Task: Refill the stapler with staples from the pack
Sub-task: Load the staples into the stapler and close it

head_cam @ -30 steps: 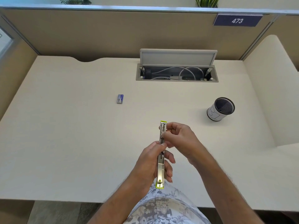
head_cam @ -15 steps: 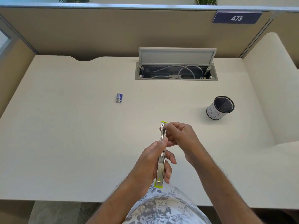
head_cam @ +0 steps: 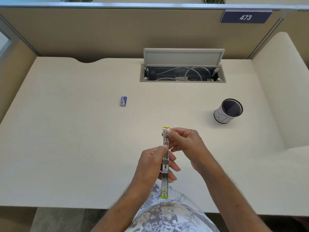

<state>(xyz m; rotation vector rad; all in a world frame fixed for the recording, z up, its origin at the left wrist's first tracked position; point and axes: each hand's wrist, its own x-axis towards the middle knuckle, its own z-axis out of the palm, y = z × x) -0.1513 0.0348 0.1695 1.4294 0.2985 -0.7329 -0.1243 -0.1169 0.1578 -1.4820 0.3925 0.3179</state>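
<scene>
Right hand (head_cam: 185,144) moved to stapler (head_cam: 165,163) tip | left hand (head_cam: 152,166) grips middle

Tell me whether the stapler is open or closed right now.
Open. The stapler is swung out into one long straight strip, held by the left hand at its middle and pinched by the right hand near its far end.

The stapler (head_cam: 165,164) was a slim metal one with lime-green ends, opened out into one long line pointing away from the person, held above the desk's near edge. The staple pack (head_cam: 123,101), a small blue-and-grey box, lay flat well apart to the far left.
</scene>
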